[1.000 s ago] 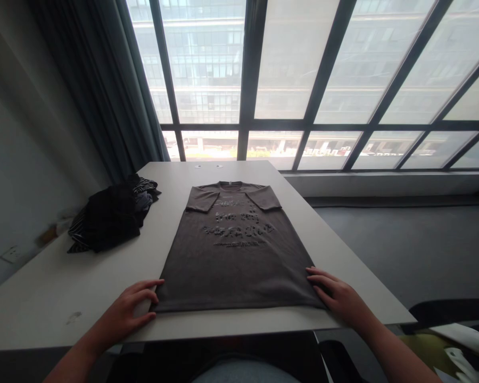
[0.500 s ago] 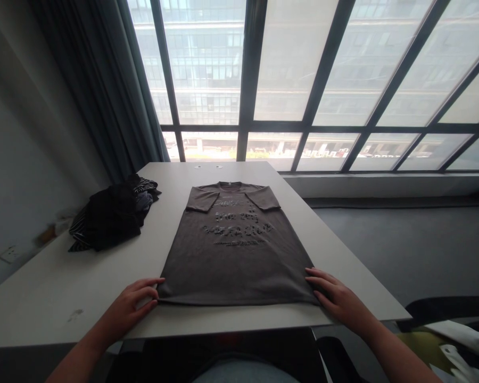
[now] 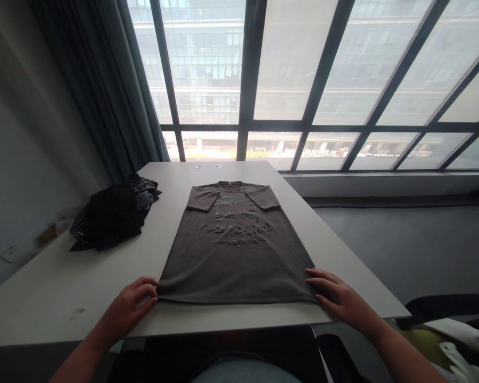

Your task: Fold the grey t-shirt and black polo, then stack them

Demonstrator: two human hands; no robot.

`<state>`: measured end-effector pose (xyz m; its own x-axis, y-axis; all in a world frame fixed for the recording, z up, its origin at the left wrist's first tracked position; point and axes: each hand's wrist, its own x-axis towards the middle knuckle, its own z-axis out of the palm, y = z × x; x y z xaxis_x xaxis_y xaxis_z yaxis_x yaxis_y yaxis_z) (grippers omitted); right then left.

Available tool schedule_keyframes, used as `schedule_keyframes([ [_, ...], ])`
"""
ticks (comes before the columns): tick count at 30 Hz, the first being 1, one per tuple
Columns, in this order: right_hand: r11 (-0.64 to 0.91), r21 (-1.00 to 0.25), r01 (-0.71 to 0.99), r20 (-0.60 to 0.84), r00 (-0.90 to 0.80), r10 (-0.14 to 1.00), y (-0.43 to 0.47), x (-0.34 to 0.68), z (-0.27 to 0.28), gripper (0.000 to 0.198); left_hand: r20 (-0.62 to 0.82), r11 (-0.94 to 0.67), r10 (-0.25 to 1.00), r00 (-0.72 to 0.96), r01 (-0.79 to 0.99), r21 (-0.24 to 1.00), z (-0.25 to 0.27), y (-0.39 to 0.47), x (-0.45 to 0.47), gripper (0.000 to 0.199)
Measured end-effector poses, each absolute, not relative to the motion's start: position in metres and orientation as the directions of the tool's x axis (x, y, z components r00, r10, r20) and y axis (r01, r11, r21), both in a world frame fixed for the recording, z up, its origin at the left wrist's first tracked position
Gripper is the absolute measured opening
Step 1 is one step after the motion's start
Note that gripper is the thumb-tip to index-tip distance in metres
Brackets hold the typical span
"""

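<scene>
We've got T-shirt (image 3: 235, 268) on table (image 3: 323, 247), between our left hand (image 3: 132, 302) and right hand (image 3: 338, 296). Clothes pile (image 3: 114, 215) lies left of it; windows (image 3: 207, 69) behind table.

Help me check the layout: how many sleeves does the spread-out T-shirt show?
2: the left-hand sleeve and the right-hand sleeve, one on each side of the collar. Neither is hidden.
</scene>
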<state>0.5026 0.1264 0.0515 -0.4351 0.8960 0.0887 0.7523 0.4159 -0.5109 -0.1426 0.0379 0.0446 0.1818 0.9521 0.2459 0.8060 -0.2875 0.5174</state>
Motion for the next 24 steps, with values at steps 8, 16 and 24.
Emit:
schedule_keyframes([
  [8,0.36,-0.556,0.749,0.049,-0.403,0.914,0.121,0.509,0.056,0.043,0.172,-0.278,0.96,0.22,0.817,0.504,0.051,0.031,-0.145,0.02],
  [16,0.334,-0.575,0.747,-0.014,-0.417,0.909,0.119,0.507,0.067,0.05,0.168,-0.277,0.961,0.221,0.808,0.521,0.051,0.034,-0.144,0.026],
  [24,0.309,-0.567,0.764,-0.057,-0.41,0.91,0.116,0.504,0.071,0.06,0.185,-0.304,0.953,0.241,0.781,0.546,0.054,0.039,-0.141,0.028],
])
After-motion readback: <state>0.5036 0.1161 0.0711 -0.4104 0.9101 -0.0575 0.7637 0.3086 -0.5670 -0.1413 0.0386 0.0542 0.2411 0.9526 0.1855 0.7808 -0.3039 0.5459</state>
